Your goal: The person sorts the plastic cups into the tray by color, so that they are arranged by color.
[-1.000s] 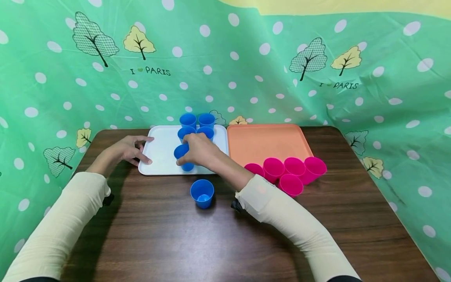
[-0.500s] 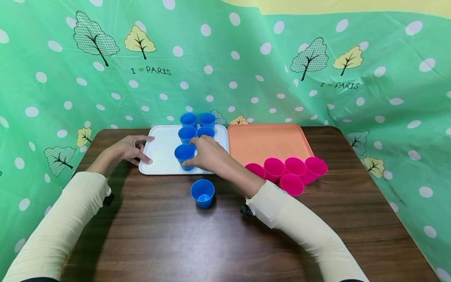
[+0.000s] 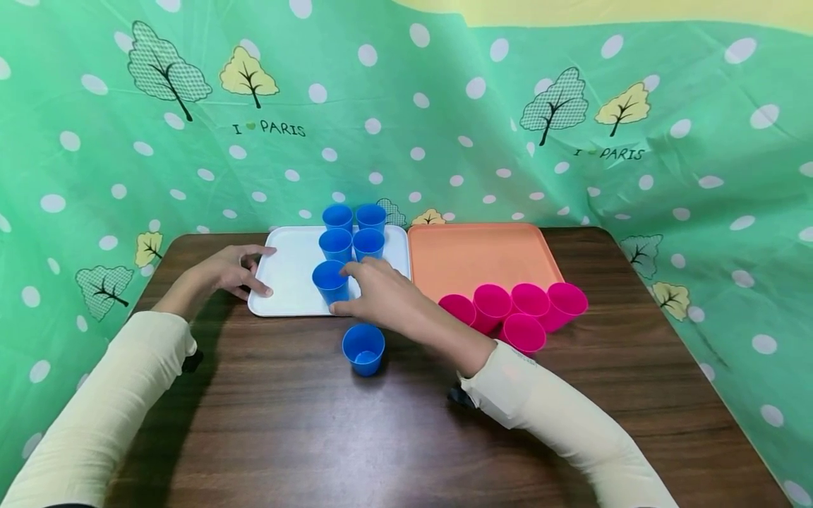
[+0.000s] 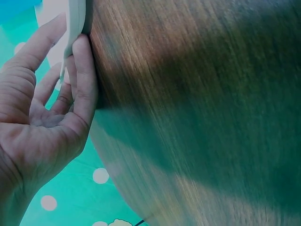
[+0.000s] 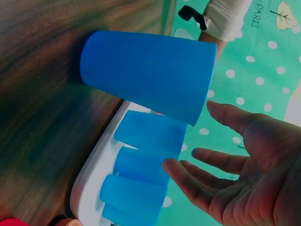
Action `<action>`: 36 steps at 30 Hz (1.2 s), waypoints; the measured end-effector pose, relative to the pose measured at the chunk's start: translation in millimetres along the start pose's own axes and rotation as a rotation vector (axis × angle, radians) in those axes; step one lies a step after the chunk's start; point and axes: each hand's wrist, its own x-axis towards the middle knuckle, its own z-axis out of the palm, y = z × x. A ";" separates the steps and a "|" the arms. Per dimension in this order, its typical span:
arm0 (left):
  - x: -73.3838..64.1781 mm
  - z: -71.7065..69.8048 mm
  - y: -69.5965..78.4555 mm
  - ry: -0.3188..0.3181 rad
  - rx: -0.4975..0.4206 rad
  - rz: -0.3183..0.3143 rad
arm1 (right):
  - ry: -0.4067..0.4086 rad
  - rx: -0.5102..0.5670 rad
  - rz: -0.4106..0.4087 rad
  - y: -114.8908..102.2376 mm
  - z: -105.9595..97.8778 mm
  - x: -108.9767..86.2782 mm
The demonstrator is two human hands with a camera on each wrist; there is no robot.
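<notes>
Left hand (image 3: 231, 271) had the white tray (image 3: 288, 271) by its left end: thumb over the rim, at least one finger on the outer side. Right hand (image 3: 384, 296) was wide open, thumb and fingers spread, holding nothing; right wrist view showed a gap between thumb and fingertips. It was right at the near cup (image 3: 329, 286); contact, if any, I couldn't tell.

Near cup stood upright on the tray's near part, mouth up. Four back cups (image 3: 335, 245), also blue and upright, stood behind it on the tray in two rows of two. One loose blue cup (image 3: 364, 353) stood upright on the wood table (image 3: 286, 430), just in front of the tray, below the right hand in head view.

Orange tray (image 3: 485, 254) lay right beside the white one. Five pink cups (image 3: 524, 333) showed bunched at its near edge, mouths up, partly behind the right forearm. Green dotted cloth (image 3: 406, 85) hung behind the table.
</notes>
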 end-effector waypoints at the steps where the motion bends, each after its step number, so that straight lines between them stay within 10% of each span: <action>1: -0.3 -0.5 -0.5 -0.001 0.001 0.001 | -0.004 0.002 -0.005 0.2 0.0 -2.2; 36: -0.9 -0.5 1.6 0.003 -0.007 -0.036 | -0.162 -0.071 -0.069 3.4 10.4 -45.4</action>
